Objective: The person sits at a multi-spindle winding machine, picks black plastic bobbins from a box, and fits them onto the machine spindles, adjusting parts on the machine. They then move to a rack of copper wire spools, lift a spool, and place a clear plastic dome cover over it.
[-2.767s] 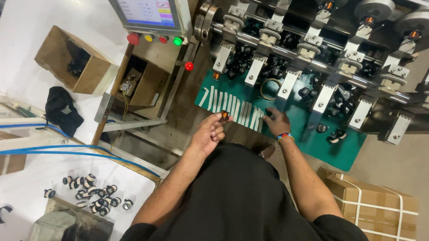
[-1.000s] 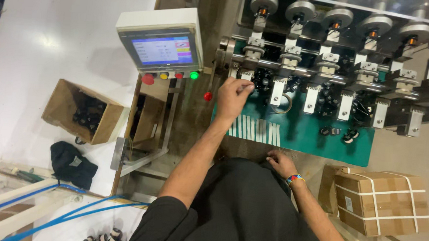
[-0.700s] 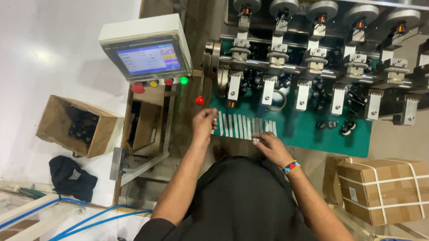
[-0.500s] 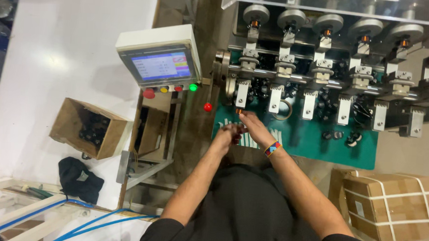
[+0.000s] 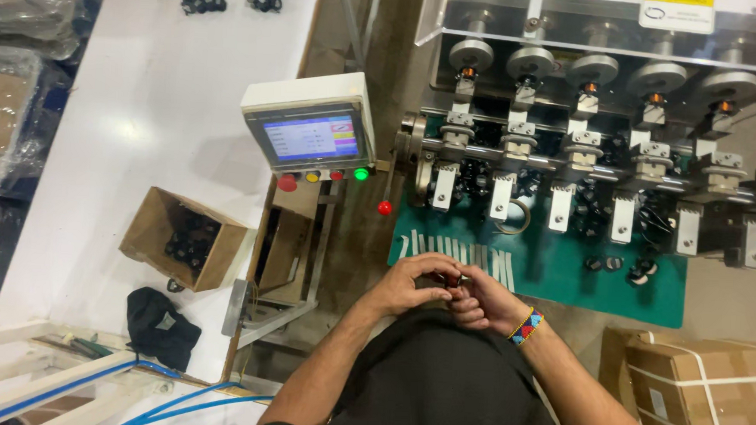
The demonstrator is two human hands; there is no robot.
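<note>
We see both hands together at belly height, just in front of the green mat (image 5: 564, 274). Left hand (image 5: 413, 283) is curled, fingers bent over the top of a small dark part (image 5: 454, 281); right hand (image 5: 481, 300) meets it from the other side, fingertips touching the same spot. The part is pinched between the two sets of fingertips, mostly hidden, so we can't tell its shape. The right wrist carries a beaded wristband (image 5: 526, 326)

Around the hands:
- row of pale strips (image 5: 458, 253) lies on the near edge of the mat, just beyond the knuckles
- winding machine (image 5: 605, 155) stands behind the mat, a line of spindle heads with round caps; small black rings sit under them and a few loose ones lie on the mat at right
- a metal ring (image 5: 516, 218) lies on the mat under the second head
- control box with lit screen (image 5: 311, 136) sits left of the machine, coloured buttons under it, a red knob (image 5: 384, 208) beside
- open cardboard box of black parts (image 5: 189, 239) on the white table (image 5: 143, 97) at left, black cloth (image 5: 161, 326) near it
- strapped carton (image 5: 713, 398) at lower right, well apart from the hands
</note>
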